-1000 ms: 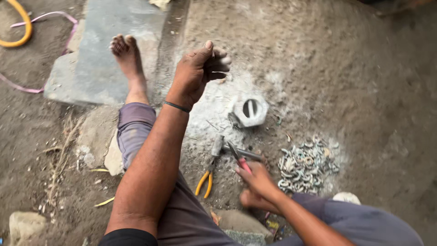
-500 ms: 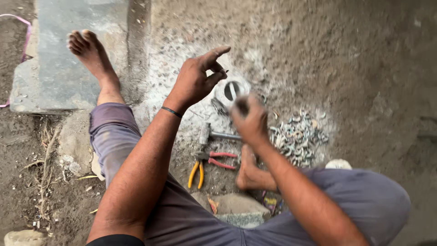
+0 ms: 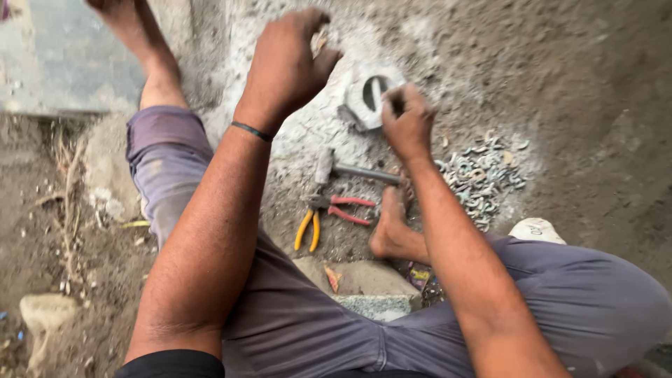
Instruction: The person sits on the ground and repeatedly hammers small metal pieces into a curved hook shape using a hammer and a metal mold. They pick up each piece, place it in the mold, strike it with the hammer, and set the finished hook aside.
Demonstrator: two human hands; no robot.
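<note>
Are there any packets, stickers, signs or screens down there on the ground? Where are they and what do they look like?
No signs or screens.
Small crumpled wrapper: on the dirt beside the grey stone block, under the right leg; purple with yellow and red.
White rounded object: by the right knee, with dark markings; what it is cannot be told.

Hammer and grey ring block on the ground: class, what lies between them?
In the head view, only bare, pale dusty ground separates the hammer from the ring block.
</note>
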